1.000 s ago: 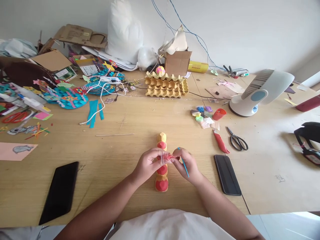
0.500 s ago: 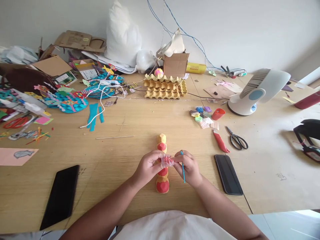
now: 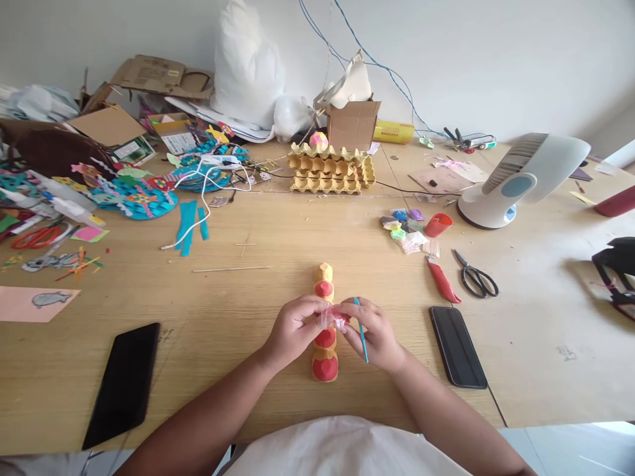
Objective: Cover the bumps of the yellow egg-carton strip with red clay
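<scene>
My left hand (image 3: 294, 328) pinches a clear plastic wrapper (image 3: 326, 319) in the middle of the table. Red clay-like stuff (image 3: 342, 318) shows at the wrapper, where the fingertips of my right hand (image 3: 381, 336) grip it. A thin blue modelling tool (image 3: 364, 341) is also held in the right hand, slanting down between its fingers. Beneath both hands lies a strip of egg carton cups (image 3: 325, 369), yellow at the far end, with red on several bumps. Its middle is partly hidden by my hands.
Right of my hands lie a black phone (image 3: 458, 347), a red-handled knife (image 3: 443, 281), scissors (image 3: 476, 274), small clay packets (image 3: 409, 231) and a red cup (image 3: 438, 225). A fan (image 3: 520, 182) stands farther back. Egg trays (image 3: 325, 177) sit behind; a black tablet (image 3: 122, 383) lies left.
My right fingers have shifted over the red stuff, and the wrapper now stretches between the two hands. The whole view has shifted slightly; the carton strip stays put.
</scene>
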Tool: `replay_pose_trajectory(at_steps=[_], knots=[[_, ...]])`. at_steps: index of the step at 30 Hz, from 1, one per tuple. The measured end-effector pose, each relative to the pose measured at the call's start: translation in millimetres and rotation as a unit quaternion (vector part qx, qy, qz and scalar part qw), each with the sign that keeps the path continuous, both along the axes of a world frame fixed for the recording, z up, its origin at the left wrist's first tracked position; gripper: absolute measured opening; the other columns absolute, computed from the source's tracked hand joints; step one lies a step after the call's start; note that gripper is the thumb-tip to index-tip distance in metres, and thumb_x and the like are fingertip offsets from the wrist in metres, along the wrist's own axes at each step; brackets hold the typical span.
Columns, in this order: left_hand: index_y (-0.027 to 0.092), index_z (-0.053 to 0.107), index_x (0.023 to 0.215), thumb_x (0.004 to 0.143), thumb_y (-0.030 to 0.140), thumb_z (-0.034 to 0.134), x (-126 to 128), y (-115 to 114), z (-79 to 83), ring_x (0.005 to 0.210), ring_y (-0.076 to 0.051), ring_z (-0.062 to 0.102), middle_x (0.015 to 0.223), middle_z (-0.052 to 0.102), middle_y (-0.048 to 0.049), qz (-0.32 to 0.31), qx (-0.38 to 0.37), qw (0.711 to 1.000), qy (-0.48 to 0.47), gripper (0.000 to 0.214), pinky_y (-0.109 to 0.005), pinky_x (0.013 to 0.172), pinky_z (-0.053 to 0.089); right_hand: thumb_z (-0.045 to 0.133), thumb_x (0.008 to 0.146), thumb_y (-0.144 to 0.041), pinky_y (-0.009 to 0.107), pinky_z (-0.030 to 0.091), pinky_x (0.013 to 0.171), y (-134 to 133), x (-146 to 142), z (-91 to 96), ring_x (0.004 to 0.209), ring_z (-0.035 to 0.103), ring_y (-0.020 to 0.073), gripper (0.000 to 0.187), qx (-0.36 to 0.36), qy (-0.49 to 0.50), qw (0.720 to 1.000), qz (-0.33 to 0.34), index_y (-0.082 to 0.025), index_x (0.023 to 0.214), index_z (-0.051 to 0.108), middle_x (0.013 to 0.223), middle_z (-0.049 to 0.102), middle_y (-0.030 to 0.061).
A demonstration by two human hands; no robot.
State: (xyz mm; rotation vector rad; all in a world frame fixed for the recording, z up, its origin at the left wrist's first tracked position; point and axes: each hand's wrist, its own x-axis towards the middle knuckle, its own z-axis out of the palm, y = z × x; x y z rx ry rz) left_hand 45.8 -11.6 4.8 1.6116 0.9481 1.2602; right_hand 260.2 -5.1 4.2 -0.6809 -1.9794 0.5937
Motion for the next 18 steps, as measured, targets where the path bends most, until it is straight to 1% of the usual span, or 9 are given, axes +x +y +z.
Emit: replay_pose_trajectory(at_steps=[1, 3, 5, 6, 9, 11, 15, 18], knots=[[0.023, 0.087, 0.097, 0.102, 0.033, 0.077, 0.0, -0.4, 0.5, 0.085, -0.019, 0.079, 0.095, 0.083, -0.0068, 0.002, 0.005, 1.0, 0.003, 0.015, -0.028, 0.077, 0.064, 0.063, 0.108, -0.026, 0.035, 0.062, 0.078, 0.0, 0.2, -0.2, 0.089, 0.074, 0.0219, 0.03, -0.002, 0.0, 1.0, 0.01, -0.028, 0.138, 0.065, 0.106, 0.079, 0.0088], [0.024, 0.087, 0.096, 0.102, 0.032, 0.076, 0.4, -1.2, 1.3, 0.085, -0.018, 0.078, 0.094, 0.083, -0.0058, 0.003, 0.013, 1.0, 0.008, 0.014, -0.026, 0.076, 0.063, 0.064, 0.108, -0.035, 0.037, 0.063, 0.077, -0.1, 0.0, -2.0, 0.089, 0.074, 0.023, 0.034, -0.006, 0.006, 1.0, 0.025, -0.027, 0.141, 0.064, 0.107, 0.079, 0.0099], [0.024, 0.087, 0.095, 0.103, 0.031, 0.075, 1.3, -1.5, 1.7, 0.085, -0.018, 0.077, 0.093, 0.082, -0.005, 0.004, 0.012, 1.0, 0.013, 0.016, -0.026, 0.077, 0.062, 0.071, 0.105, -0.045, 0.037, 0.063, 0.077, -0.1, -1.1, -4.8, 0.087, 0.073, 0.0232, 0.042, -0.002, 0.009, 1.0, 0.022, -0.027, 0.142, 0.064, 0.105, 0.078, 0.0097], [0.024, 0.087, 0.095, 0.103, 0.031, 0.074, 1.8, -1.5, 1.8, 0.085, -0.018, 0.077, 0.093, 0.082, -0.005, 0.005, 0.005, 1.0, 0.013, 0.017, -0.026, 0.078, 0.062, 0.074, 0.103, -0.045, 0.036, 0.063, 0.076, 0.0, -2.0, -6.2, 0.085, 0.073, 0.0228, 0.044, 0.001, 0.008, 1.0, 0.012, -0.027, 0.141, 0.064, 0.104, 0.078, 0.0091], [0.024, 0.088, 0.095, 0.104, 0.035, 0.073, 4.0, -1.0, 2.1, 0.088, -0.019, 0.077, 0.094, 0.081, -0.0057, -0.008, -0.037, 0.999, 0.006, 0.021, -0.027, 0.079, 0.061, 0.077, 0.102, -0.029, 0.033, 0.063, 0.075, 1.1, -4.8, -9.1, 0.085, 0.074, 0.0207, 0.036, 0.002, 0.011, 1.0, -0.025, -0.029, 0.137, 0.067, 0.101, 0.078, 0.0071], [0.023, 0.087, 0.094, 0.103, 0.039, 0.074, 5.3, -0.4, 2.4, 0.087, -0.019, 0.076, 0.093, 0.08, -0.0053, -0.018, -0.071, 0.997, 0.006, 0.022, -0.026, 0.078, 0.061, 0.075, 0.102, -0.023, 0.032, 0.063, 0.075, 2.3, -5.9, -9.6, 0.085, 0.075, 0.0198, 0.033, -0.002, 0.022, 0.999, -0.03, -0.03, 0.134, 0.068, 0.101, 0.078, 0.0065], [0.022, 0.085, 0.089, 0.099, 0.043, 0.078, 6.1, 1.5, 2.6, 0.085, -0.018, 0.074, 0.091, 0.079, -0.0044, -0.023, -0.116, 0.993, -0.003, 0.025, -0.025, 0.075, 0.059, 0.076, 0.102, -0.02, 0.031, 0.063, 0.074, 3.9, -5.8, -9.8, 0.085, 0.076, 0.0196, 0.031, 0.001, 0.027, 0.999, -0.032, -0.03, 0.132, 0.071, 0.101, 0.078, 0.0065], [0.021, 0.085, 0.088, 0.097, 0.046, 0.08, 4.8, 3.2, 0.3, 0.086, -0.019, 0.075, 0.093, 0.081, -0.0046, -0.037, -0.143, 0.989, -0.024, 0.027, -0.026, 0.076, 0.059, 0.075, 0.102, -0.019, 0.03, 0.061, 0.069, 4.0, -4.6, -10.7, 0.079, 0.073, 0.0188, 0.028, 0.012, 0.007, 0.999, -0.047, -0.029, 0.127, 0.072, 0.095, 0.077, 0.0058]])
